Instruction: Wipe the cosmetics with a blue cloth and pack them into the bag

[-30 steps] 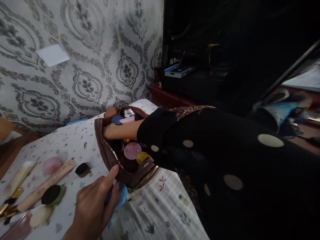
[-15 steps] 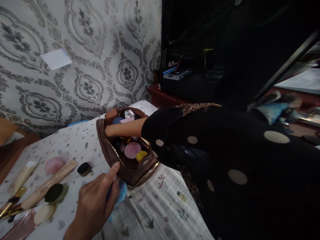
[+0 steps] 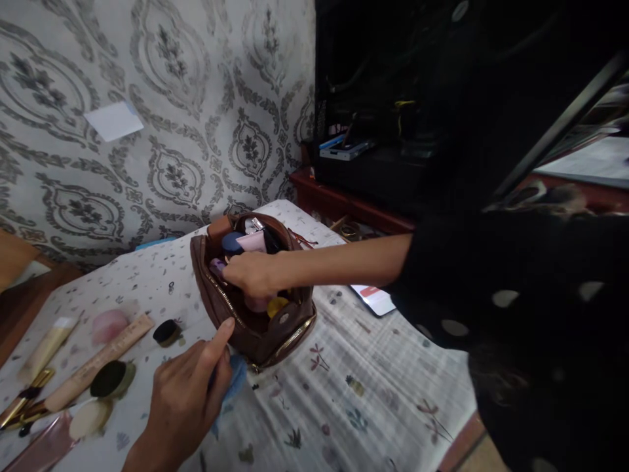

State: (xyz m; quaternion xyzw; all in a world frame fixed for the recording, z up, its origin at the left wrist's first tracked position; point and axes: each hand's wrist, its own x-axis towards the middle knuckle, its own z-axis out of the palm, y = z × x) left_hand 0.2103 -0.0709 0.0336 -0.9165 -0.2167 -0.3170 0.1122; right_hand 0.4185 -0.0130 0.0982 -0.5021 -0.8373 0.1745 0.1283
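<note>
My right hand (image 3: 253,272) is inside an open brown zippered bag (image 3: 206,288), its fingers bent down and closed. The fingertips are partly hidden, so what they grip does not show; a small purple item (image 3: 217,267) is right beside them. Around the hand in the bag are a pink tube (image 3: 251,242), a dark blue round lid (image 3: 230,243) and a yellow round item (image 3: 276,307). My left hand (image 3: 181,400) is curled at the bag's near side, index finger pointing at the zipper edge. Crumpled light-blue cloth-like material (image 3: 234,377) shows in and under its fingers.
On the patterned cloth to the left lie a pink sponge (image 3: 109,326), a long beige tube (image 3: 101,364), a dark round jar (image 3: 111,380), a small black-lidded pot (image 3: 166,333) and brushes (image 3: 24,400). A phone (image 3: 376,300) lies right of the bag. A television (image 3: 373,78) stands behind.
My right hand has drawn back from the bag's far left corner toward its middle, and the sleeve has moved right, uncovering the phone. My left hand has barely moved.
</note>
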